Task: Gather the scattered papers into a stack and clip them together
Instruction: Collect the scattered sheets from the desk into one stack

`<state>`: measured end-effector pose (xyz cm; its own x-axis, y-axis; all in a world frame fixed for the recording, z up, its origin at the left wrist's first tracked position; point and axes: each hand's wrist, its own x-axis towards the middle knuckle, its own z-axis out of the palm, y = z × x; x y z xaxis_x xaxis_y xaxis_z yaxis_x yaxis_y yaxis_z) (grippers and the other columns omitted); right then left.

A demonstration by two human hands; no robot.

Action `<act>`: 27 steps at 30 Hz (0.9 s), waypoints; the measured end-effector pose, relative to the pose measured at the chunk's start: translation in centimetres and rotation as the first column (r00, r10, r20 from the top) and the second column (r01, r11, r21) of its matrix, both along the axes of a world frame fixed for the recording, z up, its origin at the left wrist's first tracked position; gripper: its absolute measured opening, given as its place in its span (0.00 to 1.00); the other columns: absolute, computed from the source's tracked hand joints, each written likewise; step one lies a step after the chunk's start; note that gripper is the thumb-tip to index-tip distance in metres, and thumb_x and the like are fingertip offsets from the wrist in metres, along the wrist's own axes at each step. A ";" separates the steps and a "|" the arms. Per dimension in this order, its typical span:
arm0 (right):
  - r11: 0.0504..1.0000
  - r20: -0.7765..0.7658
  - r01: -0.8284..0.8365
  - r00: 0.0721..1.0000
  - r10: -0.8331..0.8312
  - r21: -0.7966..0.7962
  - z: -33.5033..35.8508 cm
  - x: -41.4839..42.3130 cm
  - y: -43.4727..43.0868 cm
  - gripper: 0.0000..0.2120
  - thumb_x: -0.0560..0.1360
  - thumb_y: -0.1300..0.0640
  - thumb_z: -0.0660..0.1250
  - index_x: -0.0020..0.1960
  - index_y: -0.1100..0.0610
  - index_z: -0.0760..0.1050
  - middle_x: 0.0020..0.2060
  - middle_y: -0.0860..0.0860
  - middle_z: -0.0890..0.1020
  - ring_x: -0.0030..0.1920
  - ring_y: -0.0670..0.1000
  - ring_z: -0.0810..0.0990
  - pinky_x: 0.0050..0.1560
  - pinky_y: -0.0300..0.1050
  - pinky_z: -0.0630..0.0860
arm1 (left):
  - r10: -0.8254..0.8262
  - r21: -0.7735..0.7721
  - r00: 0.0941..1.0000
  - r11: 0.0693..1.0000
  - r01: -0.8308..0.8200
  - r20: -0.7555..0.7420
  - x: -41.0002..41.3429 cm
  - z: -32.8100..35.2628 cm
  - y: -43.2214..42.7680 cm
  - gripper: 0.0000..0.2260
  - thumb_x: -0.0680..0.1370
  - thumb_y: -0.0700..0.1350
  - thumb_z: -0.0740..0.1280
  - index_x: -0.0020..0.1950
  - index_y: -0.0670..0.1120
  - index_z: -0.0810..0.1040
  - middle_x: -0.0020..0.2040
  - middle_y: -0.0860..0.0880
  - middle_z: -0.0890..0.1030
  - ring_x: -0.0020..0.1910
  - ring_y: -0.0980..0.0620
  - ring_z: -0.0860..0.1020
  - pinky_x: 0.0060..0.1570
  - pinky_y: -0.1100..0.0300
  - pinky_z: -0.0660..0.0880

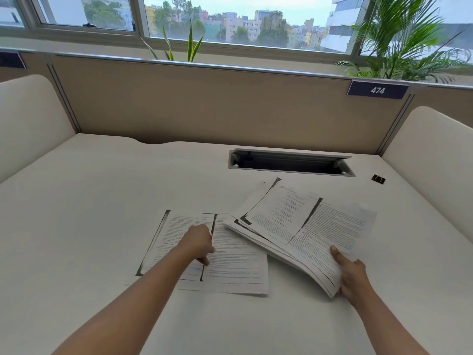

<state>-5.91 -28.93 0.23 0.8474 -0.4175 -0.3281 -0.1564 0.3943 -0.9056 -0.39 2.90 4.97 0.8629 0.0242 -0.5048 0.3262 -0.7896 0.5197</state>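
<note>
A: Item one, left hand [198,242]?
B: Knuckles up, fingers curled down onto the loose sheets [235,262]. It appears to pinch the upper sheet beside a dark copy band, but the fingertips are hidden.

A: Item two, right hand [352,275]?
B: Grips the near corner of the sheaf [307,226], thumb on top, fingers beneath. The sheaf is thick and fanned, with its near end raised off the bench [102,201]. Its left edge reaches over the far right corner of the loose sheets.

A: Loose sheets, quantity?
B: At least two, flat and overlapping, at mid-bench. The exact count cannot be told.

A: Fastener?
B: One black binder clip [378,179], far right on the bench, just past the end of the open cable hatch [291,163] and well apart from both hands.

A: Step in hand?
B: Judged to be collecting the flat sheets to join the sheaf.

A: Handling notes?
B: Lift each sheet by a corner rather than bunching it, and lay it on top of the sheaf. Then stand the lot on edge and tap it square with both hands. Only then fetch the clip, because on fanned edges it would likely miss the inner sheets.
</note>
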 end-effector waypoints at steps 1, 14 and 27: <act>1.000 0.009 0.011 1.000 -0.011 0.016 0.0 0.0 0.0 0.22 0.72 0.61 0.68 0.63 0.68 0.70 0.45 0.55 0.80 0.45 0.54 0.79 0.33 0.41 0.81 | 0.035 -0.050 0.999 0.998 -0.035 0.003 -0.1 0.1 0.3 0.09 0.72 0.40 0.71 0.49 0.38 0.77 0.36 0.45 0.83 0.39 0.42 0.84 0.44 0.52 0.81; 1.000 0.048 0.006 0.999 -0.007 0.013 0.0 0.1 0.1 0.25 0.70 0.61 0.69 0.64 0.68 0.69 0.46 0.54 0.80 0.45 0.52 0.79 0.32 0.38 0.80 | 0.352 0.343 0.924 0.858 -0.382 0.150 -0.7 -1.8 8.6 0.42 0.63 0.61 0.75 0.69 0.43 0.64 0.66 0.41 0.67 0.68 0.42 0.64 0.64 0.47 0.65; 1.000 0.042 0.004 0.999 -0.005 0.012 -0.2 0.1 0.1 0.19 0.75 0.65 0.64 0.64 0.68 0.69 0.43 0.53 0.79 0.42 0.50 0.78 0.29 0.35 0.79 | 0.347 0.216 0.908 0.892 -0.397 0.234 0.2 -2.1 9.1 0.32 0.63 0.47 0.79 0.61 0.38 0.71 0.61 0.39 0.75 0.62 0.40 0.72 0.55 0.50 0.72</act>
<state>-5.78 -28.85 0.00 0.8587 -0.4177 -0.2969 -0.1161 0.4057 -0.9066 -0.18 11.97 2.87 0.8415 0.4669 -0.2719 0.5400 -0.7413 0.3985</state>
